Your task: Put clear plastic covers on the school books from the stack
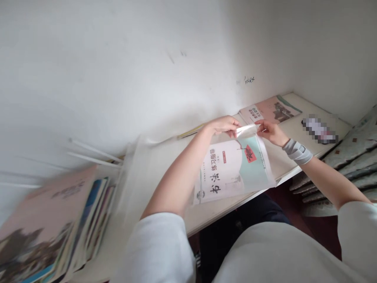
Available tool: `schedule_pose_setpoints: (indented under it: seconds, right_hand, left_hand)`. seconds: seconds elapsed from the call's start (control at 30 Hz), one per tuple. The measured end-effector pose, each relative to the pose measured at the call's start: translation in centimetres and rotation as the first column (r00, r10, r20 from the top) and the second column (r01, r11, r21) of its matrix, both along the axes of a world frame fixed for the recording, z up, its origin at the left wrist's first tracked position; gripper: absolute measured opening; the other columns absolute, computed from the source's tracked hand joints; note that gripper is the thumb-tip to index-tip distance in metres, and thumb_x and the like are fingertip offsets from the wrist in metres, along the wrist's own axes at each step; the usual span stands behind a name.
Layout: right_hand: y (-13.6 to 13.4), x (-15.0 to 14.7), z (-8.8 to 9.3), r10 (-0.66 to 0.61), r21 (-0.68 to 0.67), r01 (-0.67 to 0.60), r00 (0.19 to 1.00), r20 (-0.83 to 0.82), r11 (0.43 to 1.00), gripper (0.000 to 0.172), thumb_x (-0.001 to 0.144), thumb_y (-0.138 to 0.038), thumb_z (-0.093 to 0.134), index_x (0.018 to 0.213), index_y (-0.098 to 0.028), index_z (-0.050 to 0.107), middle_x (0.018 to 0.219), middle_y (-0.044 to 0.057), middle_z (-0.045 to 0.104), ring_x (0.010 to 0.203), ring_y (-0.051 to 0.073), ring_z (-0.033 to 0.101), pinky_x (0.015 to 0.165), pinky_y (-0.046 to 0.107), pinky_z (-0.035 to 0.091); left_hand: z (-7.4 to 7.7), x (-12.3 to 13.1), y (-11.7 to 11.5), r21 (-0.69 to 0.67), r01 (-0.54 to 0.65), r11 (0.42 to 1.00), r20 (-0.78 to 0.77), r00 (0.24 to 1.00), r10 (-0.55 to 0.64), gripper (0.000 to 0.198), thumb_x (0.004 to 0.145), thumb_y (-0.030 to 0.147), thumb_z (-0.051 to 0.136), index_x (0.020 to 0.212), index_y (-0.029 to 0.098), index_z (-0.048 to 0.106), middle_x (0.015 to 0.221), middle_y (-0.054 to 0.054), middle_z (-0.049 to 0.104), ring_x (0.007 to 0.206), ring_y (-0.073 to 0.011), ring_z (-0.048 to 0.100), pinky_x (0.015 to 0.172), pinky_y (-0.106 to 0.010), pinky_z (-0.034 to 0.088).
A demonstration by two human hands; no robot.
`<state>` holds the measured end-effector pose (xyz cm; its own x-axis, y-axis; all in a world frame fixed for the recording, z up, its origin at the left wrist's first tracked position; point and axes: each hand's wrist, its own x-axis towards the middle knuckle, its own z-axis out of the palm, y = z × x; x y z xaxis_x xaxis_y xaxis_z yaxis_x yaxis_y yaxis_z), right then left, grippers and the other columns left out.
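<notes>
Pinching clear film (247,130) with both hands at the far side of the book (222,173): with the left hand (224,125), by bent fingertips at the film's left end; with the right hand (271,133), between thumb and finger at the other end. Closed at the tips on both sides, with no gap visible beyond the film's thickness. Hidden partly by knuckles and glare, so cannot tell exactly how many fingers press. Held by two ends, most likely to stretch the film straight and stop any buckling between. Looks slightly lifted above the book's cover rather than flat against it.

Lying on the desk (165,167), cover up, at the near border and beneath the hands: the book. Turned sideways, with title running away from the body, perhaps to bring that far side within easy reach of both hands. Appears sheathed in more film, judging by a pale, shiny margin around the cover; cannot tell how much wraps underneath.

Bent past the book's left end: the left forearm (179,169), probably angled so for a view of the cover. Worn on the right wrist, just right of the book: a grey band (297,151).

Set beyond the book to the right, seemingly for working room: a pink book (269,110). Farther right of the book: a masked item (319,129), too blurred to identify. Well left of the book: a stack (50,220).
</notes>
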<state>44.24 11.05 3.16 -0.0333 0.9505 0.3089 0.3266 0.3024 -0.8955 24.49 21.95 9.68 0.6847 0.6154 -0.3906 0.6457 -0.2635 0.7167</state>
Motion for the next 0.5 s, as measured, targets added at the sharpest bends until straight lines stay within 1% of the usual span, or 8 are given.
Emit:
schedule_pose_setpoints:
  seconds: [0.03, 0.1, 0.13, 0.2, 0.27, 0.37, 0.43, 0.5]
  right_hand:
    - [0.0, 0.0, -0.1, -0.005, -0.003, 0.005, 1.0, -0.005, 1.0, 0.04, 0.065, -0.035, 0.063, 0.101, -0.02, 0.056, 0.071, -0.002, 0.054, 0.067, 0.014, 0.054, 0.068, 0.031, 0.047]
    - [0.0, 0.0, -0.4, -0.005, -0.008, 0.005, 1.0, -0.014, 1.0, 0.037, 0.065, -0.035, 0.063, 0.099, -0.02, 0.057, 0.071, -0.002, 0.053, 0.066, 0.014, 0.053, 0.068, 0.031, 0.048]
    - [-0.1, -0.1, -0.5, -0.002, -0.01, 0.002, 1.0, -0.019, 1.0, 0.036, 0.066, -0.035, 0.064, 0.098, -0.021, 0.057, 0.071, -0.002, 0.053, 0.066, 0.014, 0.054, 0.068, 0.031, 0.048]
    - [-0.2, -0.2, -0.7, 0.007, -0.009, -0.007, 0.999, -0.035, 1.0, 0.035, 0.066, -0.035, 0.064, 0.098, -0.021, 0.057, 0.072, -0.002, 0.055, 0.067, 0.014, 0.054, 0.069, 0.031, 0.048]
    - [-0.4, -0.2, -0.8, 0.016, -0.003, -0.016, 0.998, -0.056, 1.0, 0.035, 0.067, -0.033, 0.064, 0.098, -0.021, 0.057, 0.073, -0.001, 0.056, 0.068, 0.014, 0.055, 0.069, 0.031, 0.048]
    - [-0.5, -0.2, -1.0, 0.009, 0.02, -0.007, 0.997, -0.082, 1.0, 0.032, 0.068, -0.03, 0.063, 0.098, -0.019, 0.057, 0.072, -0.001, 0.056, 0.067, 0.013, 0.054, 0.068, 0.03, 0.048]
    - [-0.6, 0.0, -1.3, 0.002, 0.031, 0.002, 0.995, -0.102, 1.0, 0.032, 0.069, -0.029, 0.063, 0.098, -0.018, 0.056, 0.071, -0.001, 0.056, 0.067, 0.012, 0.054, 0.067, 0.029, 0.048]
    - [-0.6, 0.1, -1.8, -0.005, 0.044, 0.01, 0.993, -0.118, 0.999, 0.032, 0.07, -0.03, 0.063, 0.098, -0.018, 0.056, 0.071, -0.002, 0.054, 0.065, 0.012, 0.054, 0.063, 0.028, 0.049]
  left_hand:
    - [0.3, 0.1, 0.0, -0.028, 0.043, 0.999, -0.052, 0.998, -0.045, 0.009, 0.072, 0.023, 0.064, 0.077, 0.02, 0.071, 0.064, -0.003, 0.065, 0.06, -0.0143, 0.06, 0.064, -0.029, 0.045]
    - [0.4, 0.3, -0.2, -0.052, 0.132, 0.99, -0.139, 0.981, -0.138, 0.012, 0.065, 0.021, 0.068, 0.076, 0.022, 0.071, 0.067, -0.001, 0.067, 0.055, -0.0131, 0.058, 0.062, -0.028, 0.044]
    - [0.3, 0.4, -0.4, -0.036, 0.168, 0.985, -0.168, 0.971, -0.171, 0.013, 0.062, 0.021, 0.07, 0.075, 0.023, 0.071, 0.067, 0.0, 0.067, 0.053, -0.0121, 0.056, 0.061, -0.027, 0.043]
    - [0.0, 0.7, -0.8, 0.048, 0.221, 0.974, -0.207, 0.956, -0.206, 0.011, 0.059, 0.021, 0.07, 0.07, 0.023, 0.071, 0.063, 0.002, 0.065, 0.051, -0.0109, 0.053, 0.062, -0.026, 0.041]
    - [-0.4, 0.8, -1.1, 0.153, 0.263, 0.953, -0.216, 0.95, -0.228, 0.003, 0.061, 0.024, 0.069, 0.064, 0.022, 0.069, 0.056, 0.004, 0.059, 0.053, -0.0113, 0.052, 0.061, -0.025, 0.038]
    - [-1.0, 0.4, -1.4, 0.291, 0.313, 0.904, -0.218, 0.942, -0.255, 0.011, 0.066, 0.027, 0.063, 0.056, 0.02, 0.064, 0.051, 0.004, 0.052, 0.055, -0.0117, 0.048, 0.06, -0.024, 0.034]
    - [-1.3, -0.1, -1.2, 0.348, 0.343, 0.872, -0.209, 0.936, -0.285, 0.016, 0.068, 0.027, 0.06, 0.055, 0.019, 0.061, 0.053, 0.004, 0.052, 0.055, -0.011, 0.047, 0.059, -0.024, 0.033]
    - [-1.7, -0.6, -1.0, 0.379, 0.364, 0.851, -0.179, 0.931, -0.318, 0.018, 0.071, 0.028, 0.058, 0.057, 0.017, 0.061, 0.058, 0.004, 0.056, 0.058, -0.0104, 0.048, 0.06, -0.023, 0.034]
